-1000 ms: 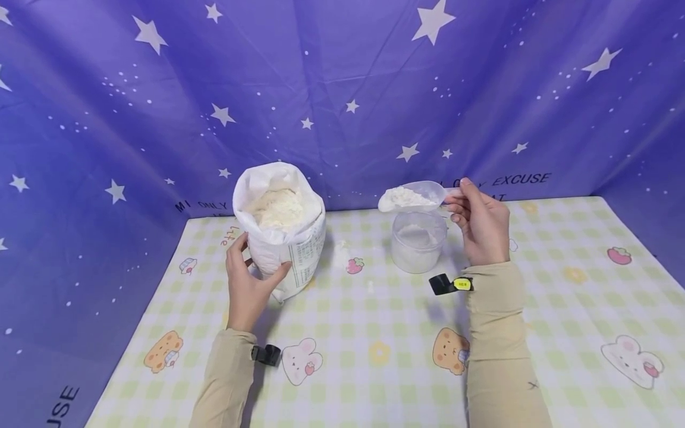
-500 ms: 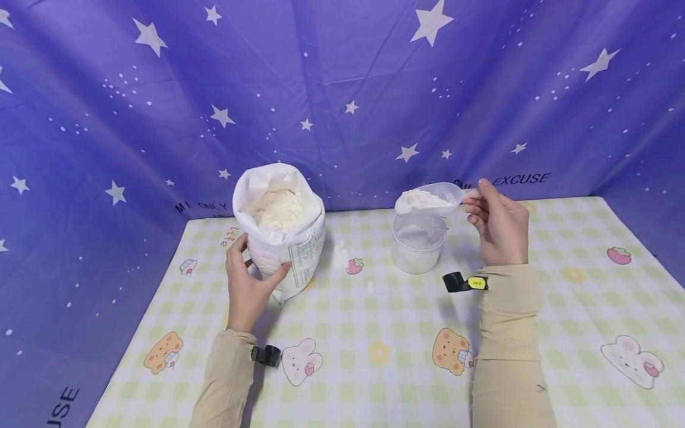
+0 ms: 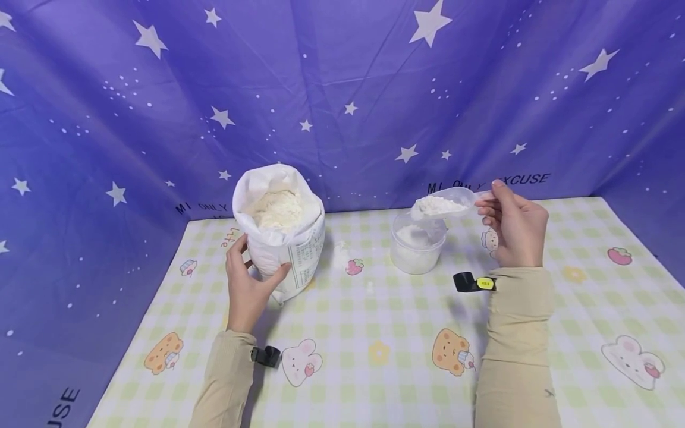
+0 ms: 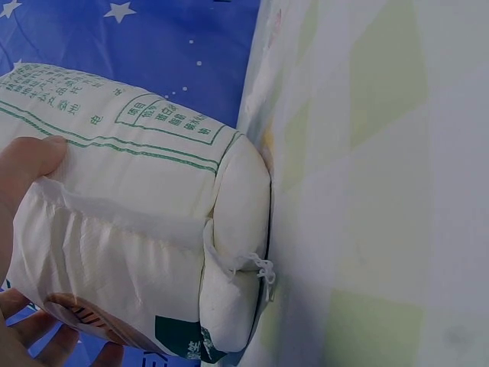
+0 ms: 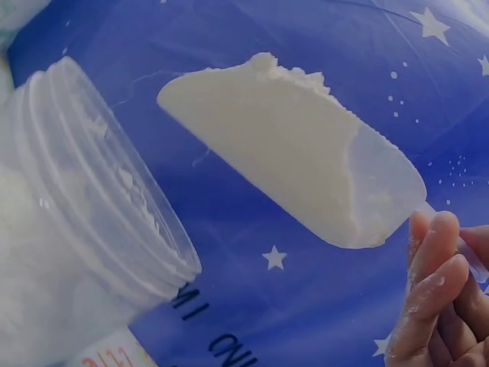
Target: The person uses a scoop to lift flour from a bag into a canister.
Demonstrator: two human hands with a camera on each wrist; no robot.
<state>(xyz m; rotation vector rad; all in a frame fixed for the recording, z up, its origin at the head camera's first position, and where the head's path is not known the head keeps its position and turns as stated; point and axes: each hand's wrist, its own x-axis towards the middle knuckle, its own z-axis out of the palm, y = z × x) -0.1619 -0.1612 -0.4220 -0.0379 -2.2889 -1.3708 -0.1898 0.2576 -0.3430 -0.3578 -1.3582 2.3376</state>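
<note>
A white cloth bag of flour (image 3: 278, 211) stands upright with its mouth spread. My left hand (image 3: 251, 288) grips its near side, the thumb in front and the fingers round the left; the left wrist view shows the thumb (image 4: 34, 160) on the printed cloth. My right hand (image 3: 516, 229) pinches the handle of a clear plastic scoop (image 3: 468, 199). Heaped flour (image 5: 267, 145) fills most of the scoop, which hangs above the rim of a clear plastic jar (image 3: 417, 252), apart from it in the right wrist view. White powder lies inside the jar.
A checked tablecloth (image 3: 374, 321) with cartoon prints covers the table. Spilled flour (image 3: 341, 254) dusts the cloth between bag and jar. A purple star-patterned curtain (image 3: 353, 71) hangs close behind the bag and jar, with more at both sides.
My right hand has moved to the right with the loaded scoop, which is now a little lower and over the jar. My left hand and the bag stay put.
</note>
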